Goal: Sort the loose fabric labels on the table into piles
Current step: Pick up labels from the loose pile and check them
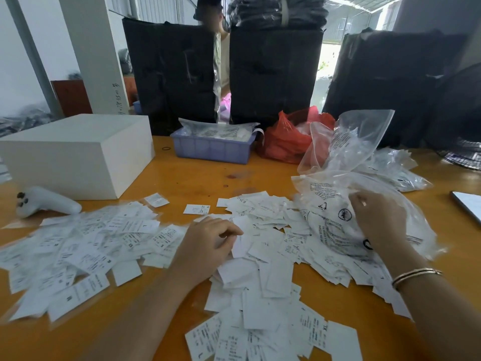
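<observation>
White fabric labels [260,256] lie loose across the orange counter [197,175] in two broad heaps: a spread one at about 9 o'clock [78,246], many showing printed size letters, and a thicker one running from the centre down to 6 o'clock, mostly blank side up. The two hands are well apart. The left hand [208,243] rests near the centre on the seam between the heaps, fingers curled down onto the labels; whether it pinches one cannot be told. The right hand [377,217], at about 3 o'clock, has its fingers curled into a crumpled clear plastic bag [338,204] with black print, which lies over the right edge of the central heap; a thin bracelet [416,276] circles that wrist. Beyond it, more clear bags [398,168] are piled toward 2 o'clock. At 12 o'clock sit a lilac plastic tray [210,149] filled with bagged goods and, just beside it to the right, a red plastic bag [286,142]. A white box [78,155] stands at 10 o'clock, with a white handheld controller [46,201] lying just in front of it. Tall black-wrapped bundles [273,74] rise behind the counter's far edge, and a flat pale object [468,204] shows at the right margin.
</observation>
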The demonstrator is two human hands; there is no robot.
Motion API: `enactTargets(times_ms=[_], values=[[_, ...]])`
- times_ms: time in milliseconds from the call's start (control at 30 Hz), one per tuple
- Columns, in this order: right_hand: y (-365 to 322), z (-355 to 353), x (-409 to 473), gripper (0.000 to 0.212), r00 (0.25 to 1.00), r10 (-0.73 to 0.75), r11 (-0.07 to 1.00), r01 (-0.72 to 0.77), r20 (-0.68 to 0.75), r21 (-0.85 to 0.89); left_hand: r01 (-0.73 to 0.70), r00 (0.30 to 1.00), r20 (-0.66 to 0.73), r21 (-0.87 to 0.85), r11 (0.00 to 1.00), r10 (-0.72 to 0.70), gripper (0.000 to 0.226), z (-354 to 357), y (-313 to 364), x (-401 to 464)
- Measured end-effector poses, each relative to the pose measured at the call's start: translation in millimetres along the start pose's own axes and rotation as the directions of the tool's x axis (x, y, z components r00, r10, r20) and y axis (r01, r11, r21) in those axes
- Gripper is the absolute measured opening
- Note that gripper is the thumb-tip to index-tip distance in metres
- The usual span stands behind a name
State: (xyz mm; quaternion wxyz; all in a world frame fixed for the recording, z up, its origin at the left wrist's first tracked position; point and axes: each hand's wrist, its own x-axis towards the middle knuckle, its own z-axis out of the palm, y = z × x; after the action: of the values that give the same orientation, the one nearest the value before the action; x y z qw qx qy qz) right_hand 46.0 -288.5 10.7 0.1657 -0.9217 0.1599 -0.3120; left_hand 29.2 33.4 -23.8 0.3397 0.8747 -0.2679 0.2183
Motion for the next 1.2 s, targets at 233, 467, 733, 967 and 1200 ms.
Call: enactTargets(times_ms=[233,467,733,967,1200], values=[[-94.0,-10.3,-53.9,0.016,0.942,-0.293,0.607,0.051,0.164,0.793,0.103,0.99,-0.075,-0.218,0.97,-0.122,0.016,-3.0,5.5,1.2],[-129.2,19.0,-96.5,0.024,0.803,-0.364,0.457,-0.288,0.472,0.842,0.215,0.975,0.031,-0.39,0.895,-0.221,0.019,-4.2,6.9,0.7],[-127.2,27.4,-96.4,0.013,0.845,-0.26,0.425,-0.335,0.468,0.841,0.315,0.928,-0.012,-0.512,0.799,-0.373,0.007,-0.2,4.6,3.8],[-117.7,33.5,-90.7,0.013,0.911,-0.318,0.76,0.078,0.264,0.646,0.354,0.857,-0.078,-0.629,0.693,-0.509,0.008,-4.2,5.5,5.9],[-117.6,43.4,-99.9,0.041,0.718,-0.56,0.824,0.536,0.413,0.185,0.379,0.83,-0.107,-0.611,0.695,-0.547,0.012,-4.7,1.6,5.9]])
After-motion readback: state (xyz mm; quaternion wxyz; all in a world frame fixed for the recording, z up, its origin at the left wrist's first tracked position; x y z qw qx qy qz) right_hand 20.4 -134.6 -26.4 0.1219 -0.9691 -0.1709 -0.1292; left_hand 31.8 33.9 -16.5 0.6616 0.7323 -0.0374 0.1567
